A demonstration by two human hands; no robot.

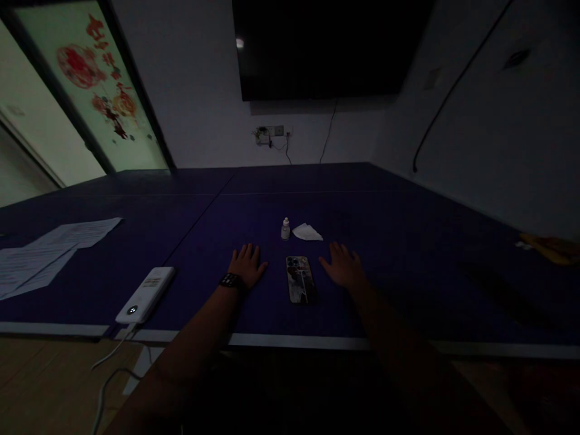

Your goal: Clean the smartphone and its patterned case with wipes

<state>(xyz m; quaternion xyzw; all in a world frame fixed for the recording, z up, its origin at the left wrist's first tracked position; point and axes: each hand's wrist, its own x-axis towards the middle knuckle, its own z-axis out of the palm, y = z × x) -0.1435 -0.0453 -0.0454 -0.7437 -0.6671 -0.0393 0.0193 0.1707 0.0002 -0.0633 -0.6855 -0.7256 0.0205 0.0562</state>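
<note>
My left hand [246, 264] rests palm down on the dark blue table [267, 320], fingers spread, with a dark watch [232, 280] on its wrist. Palm down as well, my right hand [343, 266] lies with its thumb apart from the fingers. Between the two hands is a smartphone [300, 280] in a patterned case, camera side up, touched by neither. Beyond the phone stands a small clear dropper bottle [285, 229] with a white cap. Just right of the bottle lies a crumpled piece of white paper [307, 232].
A white power bank [145, 295] with a cable [113, 351] hanging off the front edge lies to the left. Printed sheets [40, 257] are at far left, a yellow packet [551, 248] at far right. A dark screen [330, 48] hangs on the wall above sockets [274, 131].
</note>
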